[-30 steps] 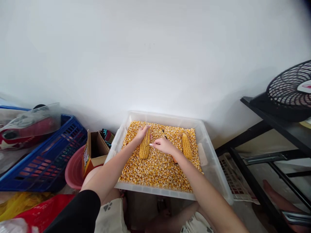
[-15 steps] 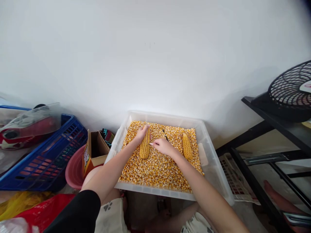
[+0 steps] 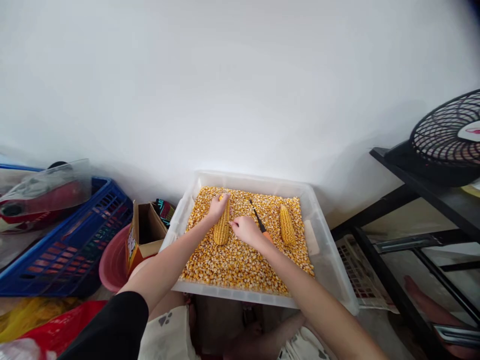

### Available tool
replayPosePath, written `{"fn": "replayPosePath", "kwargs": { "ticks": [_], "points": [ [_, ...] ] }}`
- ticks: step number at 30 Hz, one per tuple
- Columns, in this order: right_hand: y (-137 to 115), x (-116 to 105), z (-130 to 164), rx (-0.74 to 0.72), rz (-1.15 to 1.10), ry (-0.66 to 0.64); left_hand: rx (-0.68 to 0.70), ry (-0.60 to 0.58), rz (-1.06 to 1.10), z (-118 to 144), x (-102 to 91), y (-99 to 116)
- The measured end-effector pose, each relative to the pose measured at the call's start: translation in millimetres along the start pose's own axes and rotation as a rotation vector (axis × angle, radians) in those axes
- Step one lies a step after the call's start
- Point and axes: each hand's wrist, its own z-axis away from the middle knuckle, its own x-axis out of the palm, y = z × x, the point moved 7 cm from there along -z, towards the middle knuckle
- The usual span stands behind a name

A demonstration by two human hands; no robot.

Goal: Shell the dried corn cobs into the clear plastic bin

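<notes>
Held corn cob [image 3: 222,226]: laid lengthwise on loose kernels in the left-centre of the bin, tip pointing to the far side; it is clasped at its far end.
Left hand [image 3: 216,207]: fingers are curled round the far end of the held corn cob, pinning it against the kernels.
Right hand [image 3: 245,230]: closed, with fingertips pressed to the right flank of the held corn cob; whether the tool is gripped in it cannot be told.
Tool [image 3: 259,223]: a dark blade with an orange handle, seen slanting from the far side toward the right hand and lying just beside it.
Second corn cob [image 3: 287,225]: left untouched on the kernels to the right, apart from both hands.
Bin [image 3: 330,260]: a clear plastic tub, filled with a layer of yellow kernels [image 3: 240,262], set against a white wall.
Left of bin: a cardboard box [image 3: 144,235], a pink bowl [image 3: 112,262] and a blue crate [image 3: 71,240] are grouped.
Right of bin: a black fan [image 3: 446,140] is seen on a black rack [image 3: 416,190].
</notes>
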Motion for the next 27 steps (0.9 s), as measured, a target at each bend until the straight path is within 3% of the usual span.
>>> {"fn": "replayPosePath", "kwargs": {
  "ticks": [5, 11, 19, 23, 27],
  "points": [
    [2.0, -0.1, -2.8, -0.041, -0.007, -0.048, 0.042, -0.011, -0.111, -0.9, 7.2, -2.8],
    [0.0, 3.0, -2.6, -0.043, -0.013, -0.064, 0.065, 0.054, -0.185, 1.0, 3.9, 0.9],
    [-4.9, 5.3, 1.3, 0.055, 0.048, -0.002, 0.159, 0.102, -0.305, 1.2, 1.4, 7.4],
    [0.0, 3.1, -1.7, 0.001, -0.014, -0.007, 0.17, 0.116, -0.355, -0.1, 1.2, 5.2],
    [8.9, 1.6, -3.8, -0.072, -0.116, -0.104, 0.22, 0.073, -0.422, 4.0, 8.6, 10.4]
  ]
}}
